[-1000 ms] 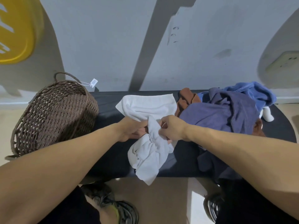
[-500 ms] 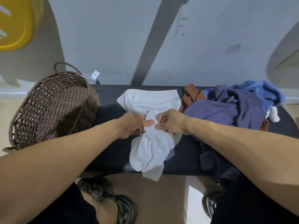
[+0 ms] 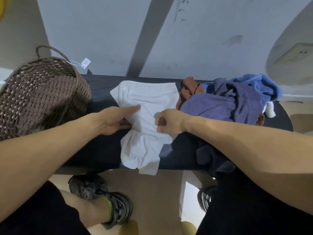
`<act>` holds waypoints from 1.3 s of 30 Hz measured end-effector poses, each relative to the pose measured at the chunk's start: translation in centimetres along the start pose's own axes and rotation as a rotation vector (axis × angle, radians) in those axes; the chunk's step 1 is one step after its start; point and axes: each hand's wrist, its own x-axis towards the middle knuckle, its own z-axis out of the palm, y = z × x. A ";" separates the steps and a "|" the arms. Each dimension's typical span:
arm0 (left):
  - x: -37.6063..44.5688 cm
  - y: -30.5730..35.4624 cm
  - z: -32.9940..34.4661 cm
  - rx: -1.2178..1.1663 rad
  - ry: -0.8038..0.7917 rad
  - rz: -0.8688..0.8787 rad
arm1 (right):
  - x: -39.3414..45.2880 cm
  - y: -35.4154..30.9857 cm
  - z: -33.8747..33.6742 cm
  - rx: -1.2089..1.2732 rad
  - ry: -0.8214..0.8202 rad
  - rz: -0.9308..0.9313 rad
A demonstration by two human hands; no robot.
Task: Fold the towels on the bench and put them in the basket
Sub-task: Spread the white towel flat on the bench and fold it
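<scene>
A crumpled white towel [image 3: 149, 119] lies across the middle of the black bench [image 3: 101, 92], its lower end hanging over the front edge. My left hand [image 3: 115, 119] holds the towel's left edge, with the thumb laid on top and the fingers tucked under the cloth. My right hand [image 3: 167, 122] pinches the towel's right side with curled fingers. A brown woven basket [image 3: 39, 97] stands on the bench's left end, tilted toward me. On the right lies a heap of purple towel [image 3: 225, 106], blue towel [image 3: 260, 85] and rust-brown towel [image 3: 189, 87].
A grey wall rises right behind the bench. A white price tag [image 3: 85, 62] hangs from the basket's handle. A small white object [image 3: 270, 110] lies by the blue towel. My shoes [image 3: 105, 199] stand on the beige floor under the bench's front edge.
My hands have moved apart, from nearly touching at the towel's middle to its left and right sides. The towel's middle is spread wider. The view has tilted down.
</scene>
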 end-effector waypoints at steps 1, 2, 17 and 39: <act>-0.1 -0.2 -0.6 -0.023 0.024 0.013 | 0.2 -0.2 0.1 -0.019 -0.010 0.005; -0.2 -0.4 -1.2 0.012 0.076 0.034 | 0.4 -0.4 0.1 -0.055 -0.024 0.013; -1.9 -4.9 -7.5 0.645 0.268 0.070 | 8.9 -8.5 -4.0 -0.059 0.453 -0.167; -3.6 -9.0 -11.1 0.613 0.359 0.107 | 20.3 -12.6 -4.8 -0.348 0.369 0.058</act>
